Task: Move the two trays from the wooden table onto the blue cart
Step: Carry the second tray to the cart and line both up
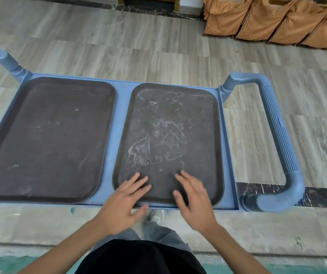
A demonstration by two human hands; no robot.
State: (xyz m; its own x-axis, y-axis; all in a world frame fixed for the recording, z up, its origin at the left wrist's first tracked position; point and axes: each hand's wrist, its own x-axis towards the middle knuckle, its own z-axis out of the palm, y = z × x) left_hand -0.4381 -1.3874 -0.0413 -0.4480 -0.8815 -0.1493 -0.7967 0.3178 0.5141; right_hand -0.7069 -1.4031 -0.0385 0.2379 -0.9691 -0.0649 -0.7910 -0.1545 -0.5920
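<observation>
Nearest to us, our black top (141, 258) and grey trousers (158, 234) are filling the bottom of the view, with one pale shoe (155, 216) showing on the floor just below the cart's near edge. Our two bare forearms are reaching forward from there. Our left hand (123, 204) is hanging with its fingers spread wide and gripping nothing, its fingertips lying over the near left corner of the right tray (168, 139); whether they are touching the tray we cannot tell. Our right hand (194, 202) is likewise splayed and empty, lying over the near edge of the same tray. This tray, dark with whitish smears and scratches across its middle, is sitting flat on the top of the blue cart (119, 123), towards its right end. The left tray (45, 139), dark brown and cleaner, is lying flat on the same top just beside it, a strip of blue showing between the two. At the right end of the cart a ribbed blue handle (277, 135) is curving outward, and a second blue handle (0, 58) is rising at the far left corner. Beyond the cart, grey wood-patterned floor (139, 42) is stretching away, and at the far right a row of orange-brown fabric covers (273, 22) is standing on it.
</observation>
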